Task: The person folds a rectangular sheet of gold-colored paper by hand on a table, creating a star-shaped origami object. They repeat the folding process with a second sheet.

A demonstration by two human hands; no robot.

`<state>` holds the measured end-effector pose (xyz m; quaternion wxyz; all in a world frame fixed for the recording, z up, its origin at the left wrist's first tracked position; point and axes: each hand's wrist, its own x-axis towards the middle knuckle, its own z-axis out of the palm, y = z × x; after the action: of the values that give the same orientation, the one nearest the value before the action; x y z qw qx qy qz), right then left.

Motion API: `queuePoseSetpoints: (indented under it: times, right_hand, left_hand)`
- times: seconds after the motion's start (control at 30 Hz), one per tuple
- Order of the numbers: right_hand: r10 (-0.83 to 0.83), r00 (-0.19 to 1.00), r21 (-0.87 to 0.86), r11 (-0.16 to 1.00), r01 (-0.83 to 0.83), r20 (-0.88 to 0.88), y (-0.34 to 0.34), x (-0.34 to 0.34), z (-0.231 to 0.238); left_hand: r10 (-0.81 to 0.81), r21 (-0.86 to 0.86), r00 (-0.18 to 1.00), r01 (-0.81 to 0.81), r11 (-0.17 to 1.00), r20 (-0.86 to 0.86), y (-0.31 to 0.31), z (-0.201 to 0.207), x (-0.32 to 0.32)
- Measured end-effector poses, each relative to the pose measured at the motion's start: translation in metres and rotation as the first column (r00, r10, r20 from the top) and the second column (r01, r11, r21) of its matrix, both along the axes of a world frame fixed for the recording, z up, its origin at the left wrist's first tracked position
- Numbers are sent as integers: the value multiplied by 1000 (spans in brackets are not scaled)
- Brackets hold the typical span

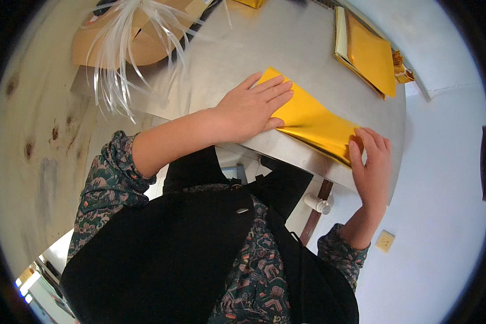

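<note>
A shiny gold paper sheet [313,120], folded into a long strip, lies slantwise near the front edge of the metal table [221,65]. My left hand [252,107] rests palm down on its left end, fingers stretched out over the paper. At the other end my right hand [371,159] pinches the sheet between thumb and fingers. Between my hands the paper bulges slightly, and its near edge shows a dark gap between layers.
A stack of gold sheets [370,54] lies at the table's right, with folded gold pieces [402,73] beside it. Clear plastic strips [125,46] hang over a brown cardboard box [86,46] at the far left. A white wall [443,189] stands to the right.
</note>
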<state>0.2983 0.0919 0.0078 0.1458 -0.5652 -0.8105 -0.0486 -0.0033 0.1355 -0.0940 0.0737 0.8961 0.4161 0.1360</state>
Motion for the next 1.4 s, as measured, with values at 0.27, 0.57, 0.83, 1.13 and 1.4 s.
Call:
queuePoseSetpoints:
  times: [0.27, 0.57, 0.83, 1.13, 1.4]
  right_hand:
    - [305, 949, -224, 922, -316, -84, -22, -120, -49]
    - [215, 974, -229, 947, -227, -75, -51, -92, -76]
    - [68, 997, -202, 978, -60, 34, -80, -42, -72]
    - [-69, 990, -195, 976, 92, 119, -97, -20, -71]
    - [28, 984, -120, 993, -7, 175, -60, -55, -28]
  left_hand:
    - [-1, 11, 1000, 1, 1000, -27, 7, -4, -3]
    - [13, -8, 1000, -13, 1000, -20, 7, -6, 0]
    - [29, -71, 999, -32, 997, -44, 4, 5, 0]
    - [-8, -61, 996, 3, 998, -93, 15, -4, -2]
    - [-13, -66, 999, 10, 998, -47, 15, -8, -5]
